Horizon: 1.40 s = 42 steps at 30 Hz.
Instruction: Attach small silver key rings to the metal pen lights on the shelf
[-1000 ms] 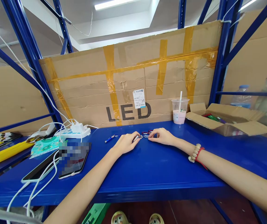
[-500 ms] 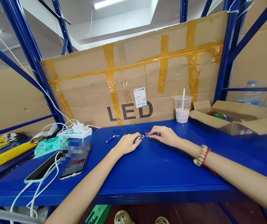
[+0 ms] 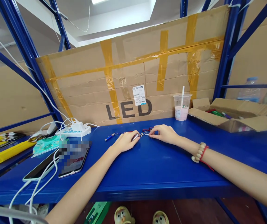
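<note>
My left hand is closed around a small silver-and-dark cylinder, its end showing past the fingertips; its exact kind is unclear. Just right of it lie several tiny round silver pieces on the blue shelf. My right hand rests low over the shelf, thumb and fingertips pinched at the end of a small silver carabiner-like clip. Behind the clip, red and dark small clips lie partly hidden by the right fingers. To the left of my left hand is a blue pen-like cylinder with a blue clip on its end.
A plastic cup with straw stands at the back right beside an open cardboard box. Two phones, white cables and a power strip occupy the left. A cardboard panel closes the back; blue posts rise at both sides.
The view has tilted down slightly. My left hand has drawn a little away from the small silver pieces, with the cylinder turned somewhat. My right hand stays almost where it was.
</note>
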### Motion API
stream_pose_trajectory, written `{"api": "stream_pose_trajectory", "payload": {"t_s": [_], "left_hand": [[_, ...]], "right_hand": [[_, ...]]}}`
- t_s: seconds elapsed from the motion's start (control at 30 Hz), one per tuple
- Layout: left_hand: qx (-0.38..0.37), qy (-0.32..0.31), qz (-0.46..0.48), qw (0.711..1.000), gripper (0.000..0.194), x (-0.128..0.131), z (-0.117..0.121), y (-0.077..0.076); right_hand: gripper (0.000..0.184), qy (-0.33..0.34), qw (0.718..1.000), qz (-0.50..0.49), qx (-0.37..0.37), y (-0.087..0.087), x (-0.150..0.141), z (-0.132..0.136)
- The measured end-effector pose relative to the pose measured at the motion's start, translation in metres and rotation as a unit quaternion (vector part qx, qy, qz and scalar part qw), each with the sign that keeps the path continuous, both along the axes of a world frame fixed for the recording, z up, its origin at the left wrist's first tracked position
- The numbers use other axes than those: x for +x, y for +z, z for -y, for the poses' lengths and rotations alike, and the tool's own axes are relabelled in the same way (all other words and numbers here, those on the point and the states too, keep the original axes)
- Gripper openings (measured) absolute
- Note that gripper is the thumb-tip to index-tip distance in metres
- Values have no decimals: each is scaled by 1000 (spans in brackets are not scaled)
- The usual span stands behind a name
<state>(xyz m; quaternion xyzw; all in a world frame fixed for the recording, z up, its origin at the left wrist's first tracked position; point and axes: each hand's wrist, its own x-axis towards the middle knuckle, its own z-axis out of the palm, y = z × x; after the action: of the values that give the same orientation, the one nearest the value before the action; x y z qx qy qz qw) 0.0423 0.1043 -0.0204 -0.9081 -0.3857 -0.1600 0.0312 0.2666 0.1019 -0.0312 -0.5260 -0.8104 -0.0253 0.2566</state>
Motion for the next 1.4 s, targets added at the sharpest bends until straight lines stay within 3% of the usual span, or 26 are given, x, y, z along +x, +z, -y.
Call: {"api": "stream_pose_trajectory", "payload": {"t_s": [0.2,0.57,0.93,1.13,1.4], "left_hand": [[4,2,8,1000,28,2,2,2],[14,0,15,1000,24,1,2,2],[22,3,7,1000,24,2,10,4],[36,10,5,999,23,0,9,3],[45,15,4,999,24,-2,9,3]], "right_hand": [[26,-25,1000,-11,15,3,-1,3],[14,-20,1000,-3,-17,4,-6,10],[15,6,997,-62,50,3,-9,12],[18,13,997,-66,46,1,-5,9],[22,-42,995,-72,48,1,1,6]]}}
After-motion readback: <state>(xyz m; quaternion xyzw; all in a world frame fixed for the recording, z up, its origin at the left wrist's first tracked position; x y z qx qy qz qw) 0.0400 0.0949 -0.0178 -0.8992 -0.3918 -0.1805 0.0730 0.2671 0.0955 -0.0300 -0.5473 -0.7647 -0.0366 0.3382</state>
